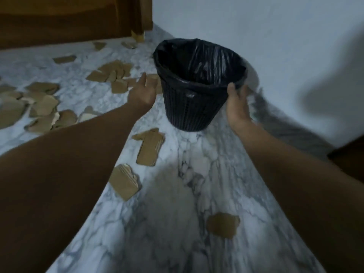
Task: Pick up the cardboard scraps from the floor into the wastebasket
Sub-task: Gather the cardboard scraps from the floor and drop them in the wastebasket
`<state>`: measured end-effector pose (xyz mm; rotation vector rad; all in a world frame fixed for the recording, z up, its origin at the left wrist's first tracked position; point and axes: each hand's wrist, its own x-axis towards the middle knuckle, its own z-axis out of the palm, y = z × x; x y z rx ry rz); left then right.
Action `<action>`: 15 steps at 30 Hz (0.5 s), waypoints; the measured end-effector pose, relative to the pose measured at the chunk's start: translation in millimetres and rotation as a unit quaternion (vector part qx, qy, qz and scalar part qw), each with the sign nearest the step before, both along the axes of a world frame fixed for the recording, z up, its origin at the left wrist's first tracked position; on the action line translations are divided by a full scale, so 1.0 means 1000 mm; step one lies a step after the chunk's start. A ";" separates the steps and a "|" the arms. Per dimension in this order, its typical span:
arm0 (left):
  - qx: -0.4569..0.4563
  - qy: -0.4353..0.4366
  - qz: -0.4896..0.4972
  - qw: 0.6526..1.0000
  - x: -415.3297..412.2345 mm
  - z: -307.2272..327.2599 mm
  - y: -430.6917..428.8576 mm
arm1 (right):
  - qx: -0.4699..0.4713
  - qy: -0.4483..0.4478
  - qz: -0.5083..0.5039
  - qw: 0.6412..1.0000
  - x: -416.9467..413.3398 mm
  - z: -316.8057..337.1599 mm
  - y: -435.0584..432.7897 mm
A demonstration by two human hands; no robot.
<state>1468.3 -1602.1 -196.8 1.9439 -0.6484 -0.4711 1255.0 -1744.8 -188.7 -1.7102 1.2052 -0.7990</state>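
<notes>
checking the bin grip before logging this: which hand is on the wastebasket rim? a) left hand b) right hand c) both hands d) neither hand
b: the right hand grips the rim of the wastebasket, while the left hand is open beside it, not touching.

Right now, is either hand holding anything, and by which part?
The right hand grips the wastebasket by its near rim, over the black liner. The left hand is open and holds nothing.
</notes>
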 end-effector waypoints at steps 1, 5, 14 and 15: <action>0.028 -0.028 -0.004 0.999 -0.005 -0.016 0.019 | -0.003 0.009 0.000 1.000 -0.008 -0.010 0.019; 0.208 -0.140 -0.020 0.968 -0.025 -0.096 0.104 | 0.085 0.191 -0.065 0.976 -0.046 -0.100 0.090; 0.363 -0.215 -0.059 0.905 -0.059 -0.189 0.203 | 0.015 0.430 0.025 0.902 -0.049 -0.208 0.196; 0.373 -0.220 -0.038 0.901 -0.058 -0.186 0.209 | -0.007 0.404 0.039 0.914 -0.034 -0.209 0.190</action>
